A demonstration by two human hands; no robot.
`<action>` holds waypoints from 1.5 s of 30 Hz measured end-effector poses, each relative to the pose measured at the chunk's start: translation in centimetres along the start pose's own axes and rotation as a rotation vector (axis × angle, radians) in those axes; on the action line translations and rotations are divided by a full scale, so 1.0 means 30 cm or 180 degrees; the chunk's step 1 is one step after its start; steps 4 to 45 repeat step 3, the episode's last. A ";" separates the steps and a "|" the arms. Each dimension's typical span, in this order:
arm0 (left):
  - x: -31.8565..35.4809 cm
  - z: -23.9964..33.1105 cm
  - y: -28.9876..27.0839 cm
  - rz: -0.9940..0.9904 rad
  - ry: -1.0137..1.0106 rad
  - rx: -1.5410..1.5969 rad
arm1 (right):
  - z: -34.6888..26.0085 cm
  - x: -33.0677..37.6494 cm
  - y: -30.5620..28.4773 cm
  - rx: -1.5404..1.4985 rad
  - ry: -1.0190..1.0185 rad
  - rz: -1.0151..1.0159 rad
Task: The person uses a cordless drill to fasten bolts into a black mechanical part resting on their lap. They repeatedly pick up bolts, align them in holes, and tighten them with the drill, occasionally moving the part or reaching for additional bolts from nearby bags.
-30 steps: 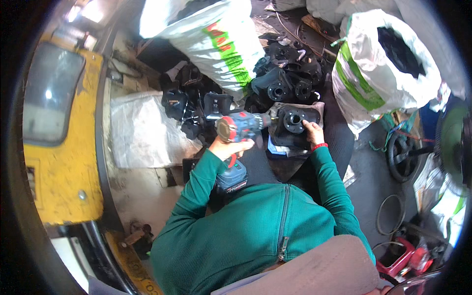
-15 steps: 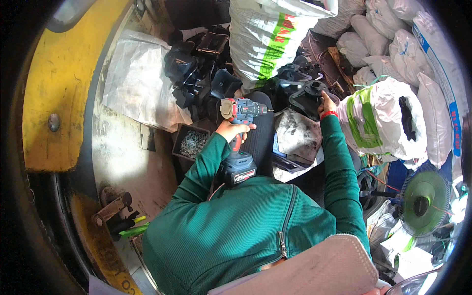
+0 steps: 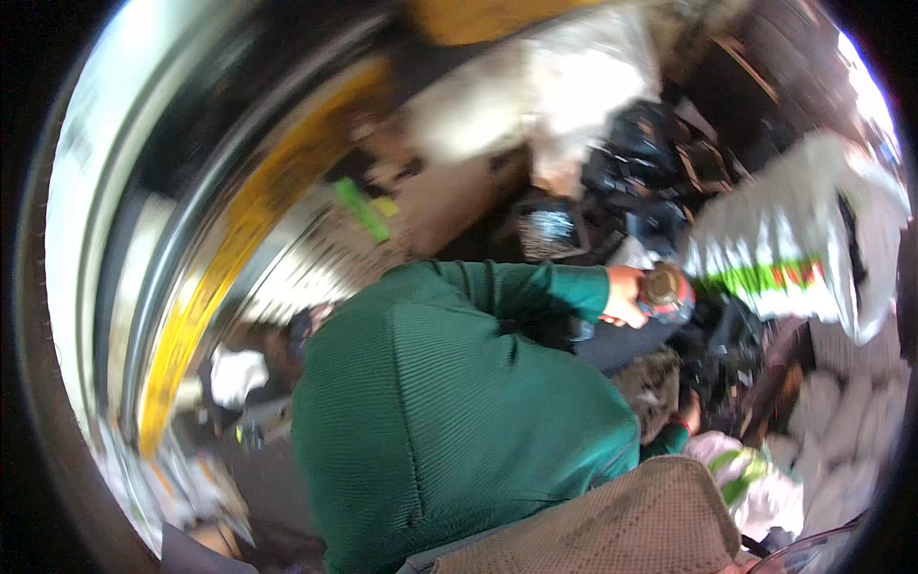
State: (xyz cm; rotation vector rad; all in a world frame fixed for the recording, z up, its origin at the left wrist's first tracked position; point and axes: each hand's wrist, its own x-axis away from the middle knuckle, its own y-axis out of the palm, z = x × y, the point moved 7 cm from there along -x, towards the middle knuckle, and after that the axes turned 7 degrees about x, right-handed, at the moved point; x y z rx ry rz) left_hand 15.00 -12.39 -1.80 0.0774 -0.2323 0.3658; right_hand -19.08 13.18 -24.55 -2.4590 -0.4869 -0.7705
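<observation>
My left hand [image 3: 623,297] is closed round the grip of a cordless drill [image 3: 666,290], held over my leg beside the large white sack. The drill's round end faces up, and its bit cannot be made out. Further right, my right hand [image 3: 690,413] is at the edge of a dark heap, its fingers blurred around a black plastic part [image 3: 686,383]. Several more black plastic parts [image 3: 732,349] lie beyond it. A dirty whitish cloth [image 3: 650,390] lies between my two arms.
A large white sack [image 3: 779,249] with a green stripe stands ahead on the right. Black parts [image 3: 641,143] are heaped beyond a small tray of screws [image 3: 553,230]. A yellow machine edge [image 3: 206,316] runs along the left. A smaller white-green bag [image 3: 751,483] and several sacks [image 3: 846,411] fill the right.
The whole view has swung left and blurred, so my hands and the sacks now appear further right. The drill stays in my left hand; my right hand stays at the black parts.
</observation>
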 end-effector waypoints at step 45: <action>0.207 0.054 -0.087 0.0846 0.0282 -0.0719 | -0.072 -0.126 0.045 -0.0073 -0.0230 -0.0325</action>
